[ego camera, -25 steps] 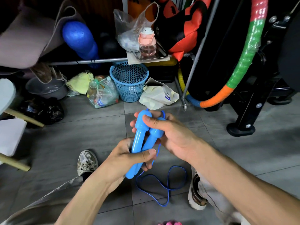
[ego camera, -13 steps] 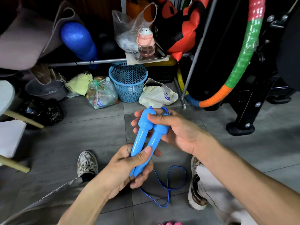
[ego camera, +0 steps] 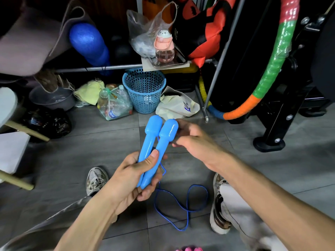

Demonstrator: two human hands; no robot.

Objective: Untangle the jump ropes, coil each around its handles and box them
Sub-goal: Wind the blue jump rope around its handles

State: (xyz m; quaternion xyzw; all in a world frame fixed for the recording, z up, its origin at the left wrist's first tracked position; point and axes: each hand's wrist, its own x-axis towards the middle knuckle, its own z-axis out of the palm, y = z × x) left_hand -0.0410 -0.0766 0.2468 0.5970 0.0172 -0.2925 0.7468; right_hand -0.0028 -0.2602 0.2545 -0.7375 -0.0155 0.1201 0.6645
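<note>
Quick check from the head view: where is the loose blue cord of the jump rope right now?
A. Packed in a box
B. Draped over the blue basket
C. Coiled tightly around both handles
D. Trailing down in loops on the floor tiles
D. The blue cord hangs below the left hand, which grips the two blue handles side by side, and lies in loose loops on the floor between the shoes.

floor [ego camera: 262, 171]: grey tiles, dim light | back: metal rack [ego camera: 101, 67], blue roll [ego camera: 88, 42], tray [ego camera: 168, 61] with pink bottle [ego camera: 164, 48], plastic bag [ego camera: 145, 33] | floor clutter: blue basket [ego camera: 144, 89], bag of bottles [ego camera: 114, 104], yellow cloth [ego camera: 88, 91], grey basin [ego camera: 52, 100] | right: striped hoop [ego camera: 272, 69], black frame [ego camera: 279, 113] | left: white stool [ego camera: 10, 145]
</note>
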